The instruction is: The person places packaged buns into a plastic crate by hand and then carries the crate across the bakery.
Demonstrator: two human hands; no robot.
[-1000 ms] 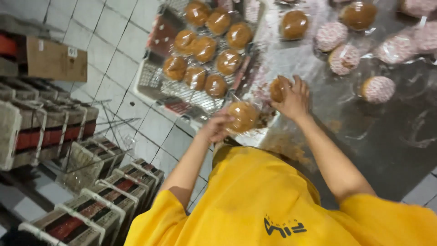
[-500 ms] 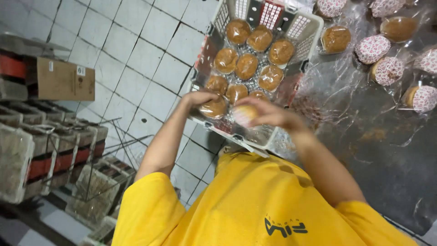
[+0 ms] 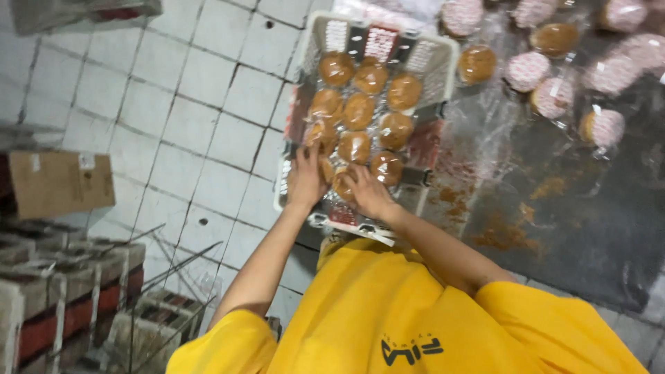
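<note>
1. Left hand [image 3: 307,179] sits at centre frame, palm down, fingers spread flat over the near-left buns in the crate [image 3: 431,59]. No closed grip visible; it presses or steadies rather than holds. What lies under the palm is hidden.
2. Right hand [image 3: 367,192], just right of it, has its fingers curled round one wrapped bun [image 3: 341,185] at the crate's near edge. Looks like a loose hold, partly hidden, so firmness can't be judged.
3. The crate runs from upper centre down to the hands and carries about ten wrapped buns [image 3: 359,111] in rough rows, some touching.
4. Risk: that held bun is right at the near rim. A slack hold or slippery film could let it drop over the edge toward the yellow shirt [image 3: 388,312] and tiled floor [image 3: 173,118].
5. Risk: the flat left hand could squash soft buns or shove the rows together, splitting wrappers.
6. Risk: the crate's near end seems to overhang the dark table [image 3: 554,208]. Downward load from both hands there could tip it. Overhang is a judgement; the support edge is hidden.
7. Loose buns [image 3: 526,70] lie scattered upper right on wrinkled plastic, well apart from the hands. A sleeve sweep could knock them.
8. Stacked crates [image 3: 62,291] lower left crowd the footing.
</note>
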